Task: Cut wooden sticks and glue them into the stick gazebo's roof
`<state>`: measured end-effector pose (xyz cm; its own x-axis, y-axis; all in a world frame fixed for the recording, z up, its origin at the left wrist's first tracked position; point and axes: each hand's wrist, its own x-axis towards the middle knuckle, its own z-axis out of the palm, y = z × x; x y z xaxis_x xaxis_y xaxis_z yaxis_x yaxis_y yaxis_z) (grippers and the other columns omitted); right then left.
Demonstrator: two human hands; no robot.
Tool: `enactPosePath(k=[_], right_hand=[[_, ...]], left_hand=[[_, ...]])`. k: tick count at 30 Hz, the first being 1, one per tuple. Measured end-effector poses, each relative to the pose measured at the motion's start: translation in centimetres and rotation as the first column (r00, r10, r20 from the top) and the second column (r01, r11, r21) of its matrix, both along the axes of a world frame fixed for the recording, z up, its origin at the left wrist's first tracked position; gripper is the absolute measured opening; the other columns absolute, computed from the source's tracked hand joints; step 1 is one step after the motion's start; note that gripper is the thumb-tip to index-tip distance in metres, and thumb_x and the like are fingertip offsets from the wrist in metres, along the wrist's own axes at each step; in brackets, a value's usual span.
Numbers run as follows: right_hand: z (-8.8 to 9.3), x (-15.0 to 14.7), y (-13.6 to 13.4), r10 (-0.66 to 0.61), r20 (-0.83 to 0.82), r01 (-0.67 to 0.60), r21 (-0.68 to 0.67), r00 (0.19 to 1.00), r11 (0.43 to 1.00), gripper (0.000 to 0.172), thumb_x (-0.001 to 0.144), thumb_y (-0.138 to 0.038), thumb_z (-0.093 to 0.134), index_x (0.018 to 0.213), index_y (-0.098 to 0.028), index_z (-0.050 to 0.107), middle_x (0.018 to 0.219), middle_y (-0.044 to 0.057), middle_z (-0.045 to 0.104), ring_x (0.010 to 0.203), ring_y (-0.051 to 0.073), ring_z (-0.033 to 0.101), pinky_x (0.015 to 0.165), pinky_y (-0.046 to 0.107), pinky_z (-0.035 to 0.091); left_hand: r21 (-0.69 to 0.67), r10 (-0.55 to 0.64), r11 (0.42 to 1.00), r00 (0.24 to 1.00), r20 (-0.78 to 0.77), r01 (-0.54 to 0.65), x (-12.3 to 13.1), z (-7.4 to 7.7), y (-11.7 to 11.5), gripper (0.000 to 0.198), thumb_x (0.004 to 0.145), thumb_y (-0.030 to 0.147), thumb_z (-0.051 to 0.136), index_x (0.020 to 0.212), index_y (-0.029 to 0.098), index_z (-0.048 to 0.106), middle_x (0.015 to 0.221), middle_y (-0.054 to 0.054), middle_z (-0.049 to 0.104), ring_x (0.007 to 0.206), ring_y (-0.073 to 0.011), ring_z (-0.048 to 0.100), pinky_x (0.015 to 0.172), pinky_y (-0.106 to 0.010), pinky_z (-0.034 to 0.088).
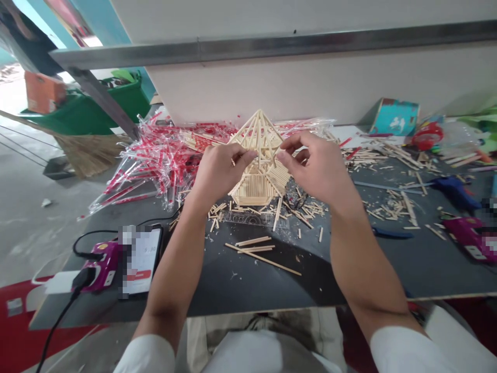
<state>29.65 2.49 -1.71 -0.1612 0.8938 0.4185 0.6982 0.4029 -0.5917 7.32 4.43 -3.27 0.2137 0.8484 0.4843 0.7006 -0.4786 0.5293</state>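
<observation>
A small house-like model of pale wooden sticks (254, 189) stands on the dark table in front of me, its slanted sticks meeting in a point at the top. My left hand (223, 168) is closed at the model's left side, thumb against the upper frame; its curled fingertips are partly hidden. At the right side, my right hand (310, 163) pinches one of the slanted sticks between thumb and forefinger. Below the model lie a clear ruler (254, 219) and several loose sticks (256, 249).
Red-and-clear plastic wrappers (155, 160) are heaped at the left. A phone (143, 259) and a purple power adapter (101, 265) lie near the front left. Stick offcuts (392, 204), a blue glue gun (456, 191) and a teal box (395, 117) are at the right. A metal rail (272, 44) crosses behind.
</observation>
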Motion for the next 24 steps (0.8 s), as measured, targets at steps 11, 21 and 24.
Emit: enactPosePath(k=[11, 21, 24], right_hand=[[3.1, -1.1, 3.5, 0.042, 0.009, -0.042, 0.025, 0.999, 0.999, 0.054, 0.091, -0.047, 0.074, 0.140, -0.028, 0.062, 0.123, 0.009, 0.071, 0.089, 0.019, 0.068, 0.077, 0.032, 0.053], [5.2, -2.1, 6.1, 0.118, 0.142, -0.121, 0.015, 0.983, 0.992, 0.036, 0.086, -0.044, 0.080, 0.117, -0.026, 0.076, 0.119, 0.008, 0.076, 0.090, 0.023, 0.068, 0.079, 0.036, 0.051], [5.7, -2.3, 6.1, 0.104, 0.136, -0.109, 0.026, 0.985, 0.994, 0.029, 0.087, -0.043, 0.078, 0.110, -0.025, 0.077, 0.114, 0.007, 0.078, 0.093, 0.023, 0.069, 0.079, 0.036, 0.051]], left_hand=[[-0.008, -0.001, 1.000, 0.999, 0.041, 0.001, 0.3, -0.3, 0.2, 0.041, 0.095, 0.053, 0.067, 0.073, 0.019, 0.071, 0.059, 0.000, 0.060, 0.057, -0.0131, 0.049, 0.059, -0.031, 0.031], [-0.038, 0.046, 0.998, 0.999, 0.007, -0.046, 0.6, 0.1, -0.3, 0.042, 0.086, 0.061, 0.075, 0.079, 0.020, 0.072, 0.066, -0.003, 0.068, 0.060, -0.0157, 0.054, 0.059, -0.030, 0.032], [-0.044, 0.053, 0.998, 0.999, 0.001, -0.053, 0.7, 0.0, -0.2, 0.043, 0.088, 0.061, 0.073, 0.077, 0.020, 0.072, 0.065, -0.003, 0.067, 0.059, -0.0155, 0.053, 0.059, -0.031, 0.031]])
